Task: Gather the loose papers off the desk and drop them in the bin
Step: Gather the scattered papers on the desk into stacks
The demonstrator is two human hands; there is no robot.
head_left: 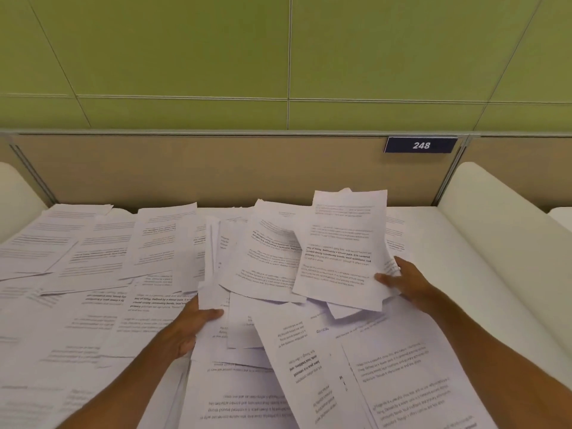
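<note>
My left hand [189, 329] pinches a raised sheaf [210, 274]; my right hand [408, 281] grips a stack [340, 252] beside it. Loose papers [93, 274] cover the desk [428, 243] beneath my fingers [400, 264].

White printed sheets [93, 267] strewn overlapping across the pale desk [430, 236], lying flat at left and near, a loose messy bundle [340, 249] raised at centre, its right pages tilted up.

White is seen on the papers [340, 249], which are lined with rows of black print, and on the desk [433, 243], while the partition [216, 168] is coloured beige, the wall [185, 57] olive green with pale seams, and the number plate [420, 145] navy with white digits.
</note>
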